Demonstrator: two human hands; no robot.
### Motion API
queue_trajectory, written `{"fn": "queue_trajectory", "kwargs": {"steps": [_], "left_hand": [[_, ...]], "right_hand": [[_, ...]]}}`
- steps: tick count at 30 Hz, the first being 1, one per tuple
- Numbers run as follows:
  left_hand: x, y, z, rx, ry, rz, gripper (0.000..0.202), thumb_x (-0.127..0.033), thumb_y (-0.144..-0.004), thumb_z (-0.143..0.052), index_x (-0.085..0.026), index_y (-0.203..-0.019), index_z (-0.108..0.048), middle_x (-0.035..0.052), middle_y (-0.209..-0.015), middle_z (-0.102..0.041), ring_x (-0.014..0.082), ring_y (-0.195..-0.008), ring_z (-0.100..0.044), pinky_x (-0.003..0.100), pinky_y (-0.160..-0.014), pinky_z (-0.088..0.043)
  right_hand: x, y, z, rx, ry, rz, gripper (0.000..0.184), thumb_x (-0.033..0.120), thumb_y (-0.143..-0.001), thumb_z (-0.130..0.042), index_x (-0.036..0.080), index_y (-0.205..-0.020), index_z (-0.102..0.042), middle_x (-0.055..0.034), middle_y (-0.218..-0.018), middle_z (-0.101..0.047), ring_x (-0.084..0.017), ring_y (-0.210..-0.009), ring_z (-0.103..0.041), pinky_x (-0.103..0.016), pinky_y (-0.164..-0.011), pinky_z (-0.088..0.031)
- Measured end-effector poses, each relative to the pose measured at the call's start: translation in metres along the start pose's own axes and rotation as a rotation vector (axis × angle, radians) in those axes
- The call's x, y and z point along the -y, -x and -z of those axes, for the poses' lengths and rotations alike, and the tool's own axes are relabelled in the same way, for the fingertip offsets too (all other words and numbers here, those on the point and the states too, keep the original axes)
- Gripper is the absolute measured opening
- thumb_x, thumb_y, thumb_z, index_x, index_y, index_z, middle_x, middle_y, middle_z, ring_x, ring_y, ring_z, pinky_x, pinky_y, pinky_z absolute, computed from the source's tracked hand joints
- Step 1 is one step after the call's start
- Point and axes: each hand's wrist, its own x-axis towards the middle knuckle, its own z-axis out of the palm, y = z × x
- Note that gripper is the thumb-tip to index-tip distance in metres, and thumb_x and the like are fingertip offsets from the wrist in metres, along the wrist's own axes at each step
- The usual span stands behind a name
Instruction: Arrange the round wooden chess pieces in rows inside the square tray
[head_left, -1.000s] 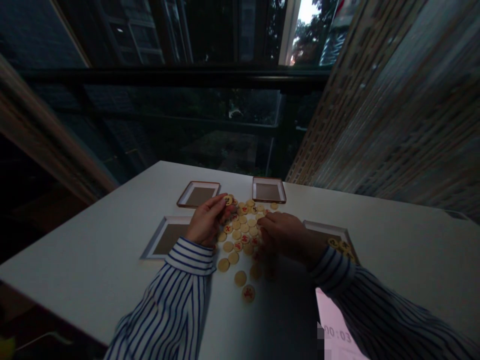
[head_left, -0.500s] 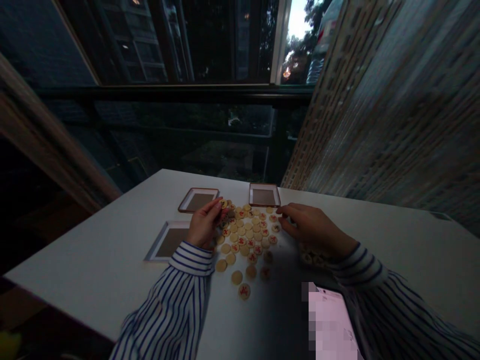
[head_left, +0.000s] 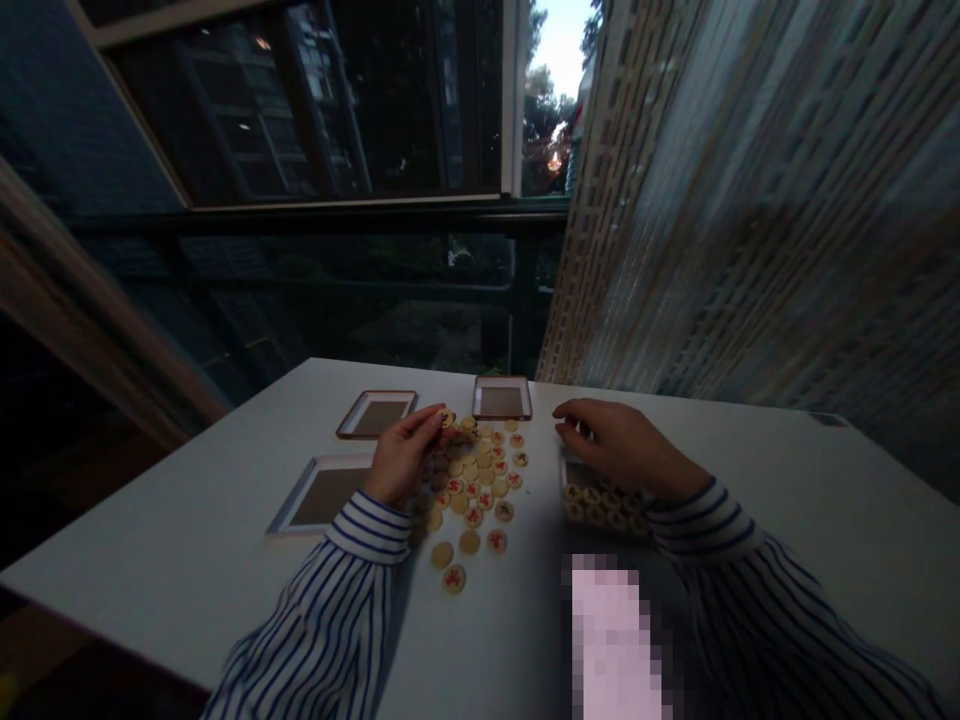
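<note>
A heap of round cream game pieces (head_left: 476,480) with red marks lies on the white table (head_left: 187,540). My left hand (head_left: 401,460) rests at the heap's left edge, its fingertips pinched on one round piece (head_left: 448,417). My right hand (head_left: 619,445) hovers over the near right tray (head_left: 604,500), which holds rows of pieces; its fingers are curled together and I cannot make out anything in them. Both arms wear blue-striped sleeves.
Three more shallow trays stand around the heap: far left (head_left: 375,413), far middle (head_left: 502,397), near left (head_left: 322,493). A lit phone (head_left: 615,640) lies near the front edge. A glass railing and a brick wall stand behind the table.
My right hand left the heap and moved right, over the near right tray. My left hand stayed pinched on a piece. The camera view shifted right and up.
</note>
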Motion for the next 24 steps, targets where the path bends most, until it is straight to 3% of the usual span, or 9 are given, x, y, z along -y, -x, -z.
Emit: {"fn": "queue_trajectory", "kwargs": {"steps": [18,24], "left_hand": [[-0.009,0.005,-0.089,0.187,-0.077,-0.074,0.029,-0.027,-0.064,-0.071,-0.013,-0.088,-0.067,0.0044,-0.081,-0.067,0.009,-0.065,-0.061,0.022,-0.068,-0.05],[-0.011,-0.003,-0.12,0.249,-0.091,-0.095,0.026,-0.026,-0.064,-0.07,-0.013,-0.087,-0.067,0.0042,-0.08,-0.066,0.0096,-0.064,-0.061,0.022,-0.063,-0.049]], "right_hand": [[-0.026,0.014,0.017,-0.017,-0.067,-0.06,0.026,0.032,-0.084,-0.043,0.019,-0.1,-0.06,-0.0024,-0.082,-0.065,-0.013,-0.071,-0.056,-0.023,-0.061,-0.036],[-0.036,0.016,0.021,-0.055,-0.063,-0.111,0.025,0.032,-0.084,-0.044,0.02,-0.097,-0.06,-0.0021,-0.081,-0.065,-0.014,-0.069,-0.056,-0.023,-0.06,-0.035]]}}
